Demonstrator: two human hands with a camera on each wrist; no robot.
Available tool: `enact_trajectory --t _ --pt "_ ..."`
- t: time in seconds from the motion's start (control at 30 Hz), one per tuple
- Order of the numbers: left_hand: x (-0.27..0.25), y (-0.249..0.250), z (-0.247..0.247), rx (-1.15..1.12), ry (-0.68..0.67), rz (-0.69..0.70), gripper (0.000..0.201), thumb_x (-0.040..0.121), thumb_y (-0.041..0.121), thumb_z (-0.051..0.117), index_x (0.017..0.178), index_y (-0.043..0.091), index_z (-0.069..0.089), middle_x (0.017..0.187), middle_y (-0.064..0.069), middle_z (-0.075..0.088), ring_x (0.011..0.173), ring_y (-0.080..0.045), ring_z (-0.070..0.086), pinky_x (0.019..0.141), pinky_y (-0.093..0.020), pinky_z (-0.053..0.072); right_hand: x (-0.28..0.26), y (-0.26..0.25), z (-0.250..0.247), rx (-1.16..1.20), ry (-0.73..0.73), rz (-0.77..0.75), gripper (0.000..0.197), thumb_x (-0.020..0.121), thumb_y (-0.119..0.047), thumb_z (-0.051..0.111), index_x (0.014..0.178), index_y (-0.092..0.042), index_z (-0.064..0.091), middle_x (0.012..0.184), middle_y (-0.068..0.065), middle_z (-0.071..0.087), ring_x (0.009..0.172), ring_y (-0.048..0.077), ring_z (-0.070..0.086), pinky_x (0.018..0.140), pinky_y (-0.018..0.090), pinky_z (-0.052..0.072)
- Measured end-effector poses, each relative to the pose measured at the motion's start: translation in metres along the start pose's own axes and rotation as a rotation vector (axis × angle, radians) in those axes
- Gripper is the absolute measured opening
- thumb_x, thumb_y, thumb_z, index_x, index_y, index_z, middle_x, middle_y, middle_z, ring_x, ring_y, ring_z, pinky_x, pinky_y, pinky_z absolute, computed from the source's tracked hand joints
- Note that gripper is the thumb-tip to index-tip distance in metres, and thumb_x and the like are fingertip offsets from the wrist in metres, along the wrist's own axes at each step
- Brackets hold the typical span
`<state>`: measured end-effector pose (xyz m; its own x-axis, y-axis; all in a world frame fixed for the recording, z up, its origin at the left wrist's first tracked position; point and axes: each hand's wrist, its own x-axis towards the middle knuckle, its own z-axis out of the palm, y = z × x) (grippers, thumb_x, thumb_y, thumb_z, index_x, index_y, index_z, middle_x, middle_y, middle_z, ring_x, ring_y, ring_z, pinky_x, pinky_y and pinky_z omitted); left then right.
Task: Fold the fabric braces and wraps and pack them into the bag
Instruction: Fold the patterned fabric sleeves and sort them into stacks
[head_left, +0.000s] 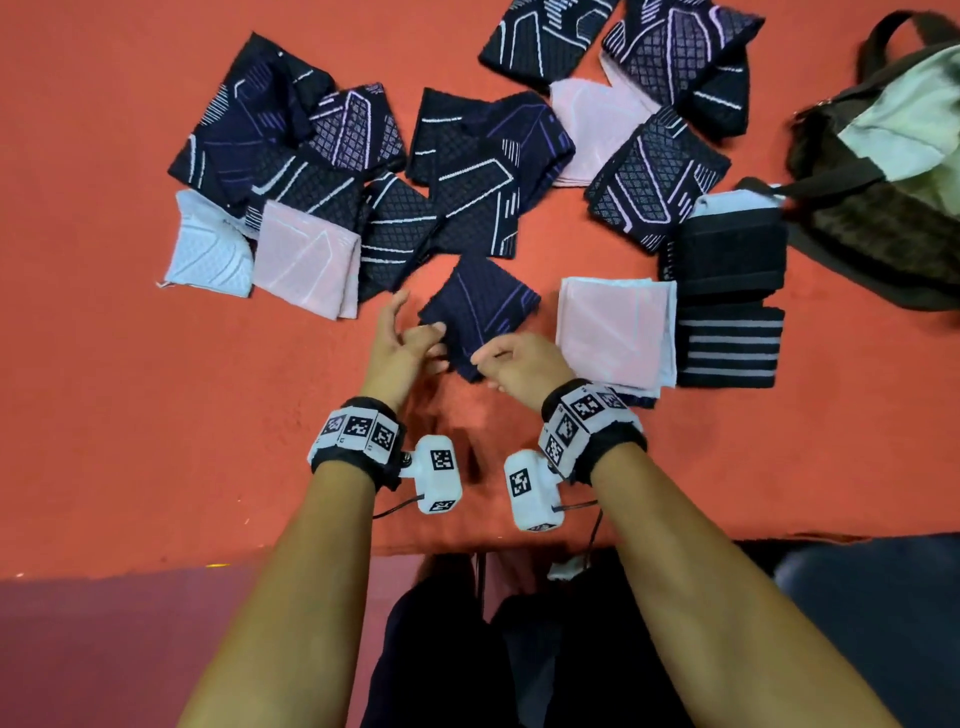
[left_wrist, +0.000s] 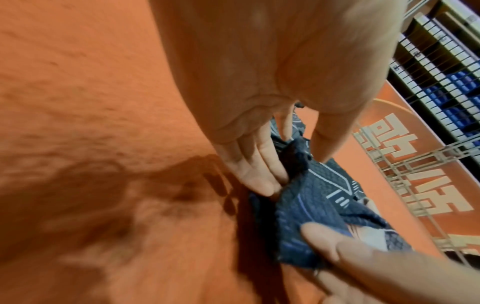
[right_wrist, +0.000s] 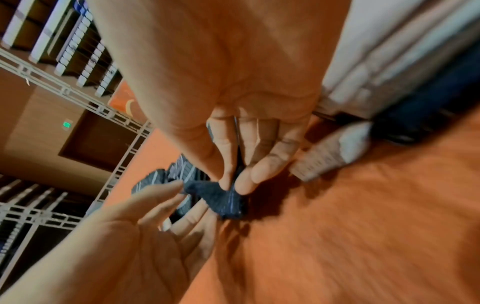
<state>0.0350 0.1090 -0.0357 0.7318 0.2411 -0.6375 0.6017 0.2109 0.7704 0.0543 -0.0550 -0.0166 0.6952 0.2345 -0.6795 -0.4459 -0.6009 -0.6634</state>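
A navy brace (head_left: 480, 306) with purple lines lies on the orange table (head_left: 130, 389), its near edge lifted. My left hand (head_left: 434, 340) pinches its left corner between thumb and fingers (left_wrist: 259, 174), the cloth (left_wrist: 319, 203) bunched there. My right hand (head_left: 485, 364) pinches the near right corner (right_wrist: 223, 197) with thumb and fingertips (right_wrist: 249, 179). The dark bag (head_left: 883, 208) stands at the far right, open, with pale cloth inside it.
Folded pink pieces (head_left: 615, 332) and black striped wraps (head_left: 727, 343) are stacked just right of my hands. Several dark patterned braces (head_left: 467, 171), pink ones (head_left: 306, 265) and a white one (head_left: 208, 254) are spread across the back. The table's front edge (head_left: 208, 569) is near my body.
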Motion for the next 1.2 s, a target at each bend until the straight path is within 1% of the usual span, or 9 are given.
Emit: enact_trajectory --t 0.17,0.37,0.47,0.53,0.63,0.73,0.93,1.07,1.2 --pt "-0.027 -0.033 -0.01 0.112 -0.042 -0.055 0.015 0.094 0.002 0.063 0.104 0.012 0.061 0.083 -0.004 0.062 0.07 -0.013 0.063 0.059 -0.02 0.055 -0.017 0.033 0.029 0.007 -0.097 0.028 0.017 0.089 -0.014 0.065 0.081 -0.027 0.074 0.081 -0.003 0.074 0.079 0.017 0.071 0.084 0.036 0.057" --pt "-0.037 -0.052 -0.014 0.198 -0.175 0.007 0.029 0.073 -0.003 0.059 0.072 0.024 0.07 0.073 0.002 0.064 0.077 -0.022 0.055 0.071 -0.032 0.046 -0.023 0.05 0.028 0.15 -0.041 0.143 0.021 0.095 -0.006 0.058 0.077 -0.015 0.054 0.067 0.007 0.067 0.049 0.013 0.058 0.048 0.02 0.047" --pt "-0.041 -0.054 -0.012 0.295 -0.229 -0.019 0.058 0.073 -0.021 0.048 0.065 0.029 0.077 0.06 0.008 0.066 0.062 -0.019 0.057 0.061 -0.028 0.044 -0.023 0.057 0.02 0.182 0.031 0.145 0.017 0.096 -0.005 0.052 0.082 -0.015 0.052 0.073 0.01 0.069 0.054 0.018 0.061 0.056 0.029 0.054" --pt "-0.045 -0.053 -0.01 0.379 -0.359 0.007 0.078 0.074 -0.033 0.035 0.068 0.031 0.079 0.068 0.009 0.073 0.07 -0.006 0.067 0.064 -0.019 0.049 -0.025 0.06 0.013 0.087 0.062 0.124 0.012 0.096 -0.009 0.049 0.093 -0.012 0.06 0.089 0.012 0.072 0.072 0.025 0.069 0.076 0.039 0.058" --pt "-0.047 -0.055 -0.009 0.436 -0.437 -0.061 0.06 0.086 -0.025 0.038 0.088 0.021 0.077 0.083 0.005 0.075 0.077 -0.003 0.067 0.066 -0.015 0.048 -0.032 0.064 0.007 0.068 0.108 0.117 0.023 0.098 -0.026 0.046 0.083 -0.019 0.061 0.1 0.014 0.072 0.092 0.032 0.068 0.089 0.045 0.055" --pt "-0.044 -0.057 0.0 0.429 -0.377 -0.074 0.036 0.095 -0.013 0.044 0.107 0.013 0.066 0.089 -0.001 0.07 0.069 -0.006 0.065 0.061 -0.019 0.049 -0.04 0.068 0.006 0.264 0.109 0.178 0.044 0.103 -0.046 0.04 0.082 -0.017 0.065 0.091 0.02 0.073 0.075 0.032 0.072 0.076 0.05 0.061" --pt "-0.036 -0.053 0.001 0.482 -0.187 -0.038 0.025 0.091 -0.01 0.055 0.09 0.015 0.06 0.066 -0.006 0.055 0.041 -0.004 0.053 0.043 -0.022 0.043 -0.05 0.064 -0.008 0.508 0.138 0.273 0.079 0.091 -0.077 0.033 0.095 -0.009 0.072 0.08 0.009 0.077 0.07 0.024 0.072 0.068 0.036 0.059" --pt "-0.043 -0.05 -0.003 0.576 -0.34 -0.145 0.038 0.093 -0.003 0.055 0.123 0.018 0.05 0.064 -0.012 0.066 0.043 -0.014 0.06 0.038 -0.021 0.045 -0.042 0.058 -0.006 0.42 0.104 0.259 0.069 0.088 -0.075 0.046 0.101 -0.011 0.069 0.084 0.007 0.076 0.073 0.021 0.073 0.068 0.033 0.061" --pt "-0.045 -0.049 -0.005 0.521 -0.381 -0.222 0.053 0.089 0.002 0.067 0.132 0.027 0.048 0.081 -0.015 0.071 0.058 -0.022 0.067 0.045 -0.024 0.052 -0.035 0.058 0.003 0.333 0.073 0.232 0.041 0.097 -0.057 0.049 0.104 -0.019 0.062 0.091 0.007 0.072 0.082 0.027 0.073 0.077 0.04 0.062"
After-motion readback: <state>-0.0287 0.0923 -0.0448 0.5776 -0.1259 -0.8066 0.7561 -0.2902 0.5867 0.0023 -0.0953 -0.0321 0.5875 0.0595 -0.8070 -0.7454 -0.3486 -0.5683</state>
